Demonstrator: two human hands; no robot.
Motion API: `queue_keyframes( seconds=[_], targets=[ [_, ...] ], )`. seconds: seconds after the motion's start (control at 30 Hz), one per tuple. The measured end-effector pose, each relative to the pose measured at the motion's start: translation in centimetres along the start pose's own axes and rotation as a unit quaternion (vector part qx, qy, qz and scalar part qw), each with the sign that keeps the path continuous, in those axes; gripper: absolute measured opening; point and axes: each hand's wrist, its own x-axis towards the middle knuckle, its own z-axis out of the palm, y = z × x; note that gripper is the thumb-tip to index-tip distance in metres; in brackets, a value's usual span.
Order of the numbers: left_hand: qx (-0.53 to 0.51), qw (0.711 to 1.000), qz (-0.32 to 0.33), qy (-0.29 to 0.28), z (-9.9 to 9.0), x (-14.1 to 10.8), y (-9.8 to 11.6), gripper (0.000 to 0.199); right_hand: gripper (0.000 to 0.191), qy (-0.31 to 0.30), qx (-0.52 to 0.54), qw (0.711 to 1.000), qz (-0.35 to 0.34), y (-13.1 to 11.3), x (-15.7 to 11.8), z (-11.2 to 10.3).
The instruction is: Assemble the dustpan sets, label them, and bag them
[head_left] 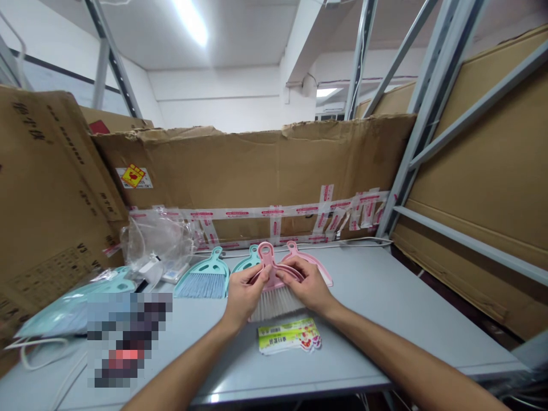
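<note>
Near the middle of the table, a pink brush with pale bristles [276,304] is held together with a pink dustpan, handles pointing away. My left hand [245,291] grips its left side and my right hand [310,284] its right side, thumbs on the front. Behind them lies another pink dustpan [323,271]. To the left are a teal dustpan with a blue-bristled brush [206,282] and a second teal dustpan [247,260], partly hidden by my left hand. A stack of green and white printed cards [289,335] lies just in front of the held brush.
Bagged teal items [64,311], a clear plastic bag [158,237], white cables and a blurred-out item sit on the left of the grey table [368,325]. A taped cardboard wall [248,171] stands behind, with metal shelf posts [422,120] at the right.
</note>
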Motion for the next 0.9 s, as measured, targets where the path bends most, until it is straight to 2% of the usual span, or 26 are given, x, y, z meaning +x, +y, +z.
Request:
queue_keyframes(
  seconds=[0.23,0.37,0.43,0.53,0.63,0.73,0.83,0.9],
  targets=[
    [-0.028,0.999,-0.025,-0.035,-0.1,0.7,-1.4,0.044,0.03,0.016,-0.004,0.999,0.035,1.5,0.6,-0.2],
    [-0.039,0.997,-0.034,-0.054,-0.3,0.9,-2.3,0.053,0.041,0.072,0.003,0.994,0.086,3.7,2.0,-2.3],
    [-0.063,0.994,-0.067,-0.064,-0.3,0.9,-2.9,0.059,0.048,0.087,0.02,0.989,0.115,5.0,2.7,-4.5],
    [-0.096,0.985,-0.106,-0.094,-0.4,1.0,-3.7,0.061,0.059,0.099,0.019,0.982,0.162,7.0,3.7,-8.9],
    [-0.076,0.984,-0.103,-0.121,-0.6,1.0,-4.2,0.054,0.065,0.105,-0.01,0.971,0.214,8.6,4.1,-13.9],
    [-0.049,0.984,-0.097,-0.141,-0.8,0.9,-4.3,0.052,0.066,0.086,-0.021,0.959,0.268,9.7,4.1,-18.5],
    [-0.025,0.983,-0.09,-0.155,-1.0,0.8,-4.2,0.052,0.065,0.068,-0.007,0.944,0.324,10.6,3.8,-22.2],
    [-0.005,0.982,-0.082,-0.17,-1.0,0.7,-4.0,0.051,0.064,0.068,-0.017,0.939,0.336,11.2,3.5,-24.0]
  ],
)
